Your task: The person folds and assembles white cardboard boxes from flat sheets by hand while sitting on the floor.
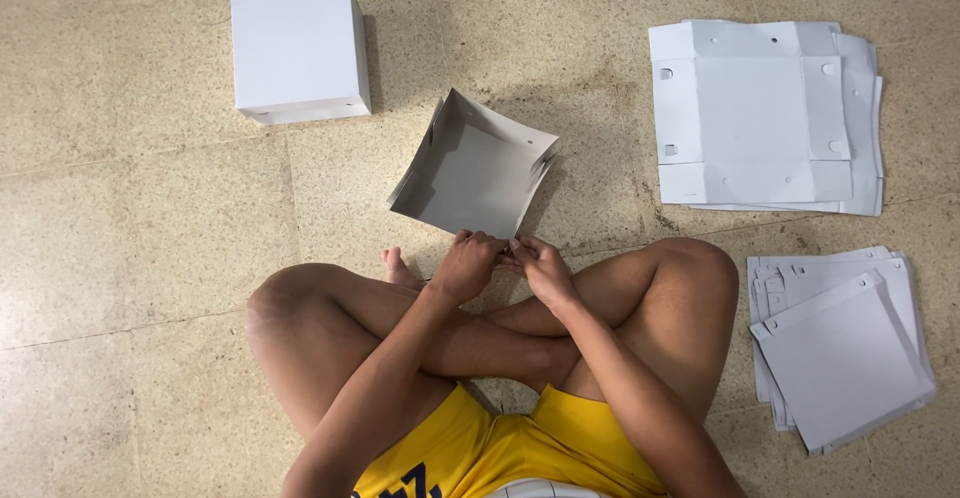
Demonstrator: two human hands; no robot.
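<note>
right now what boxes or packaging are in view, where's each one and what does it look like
Half-folded box: floor centre, open grey tray with raised walls; left hand and right hand at its near edge.
Closed box: upper left, white cube.
Flat stack: upper right, white unfolded sheets with flaps and small holes.
Second stack: lower right, fanned white sheets.

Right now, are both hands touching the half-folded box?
Touching: the head view shows the left hand and right hand pinching the near edge of the half-folded box.
</note>
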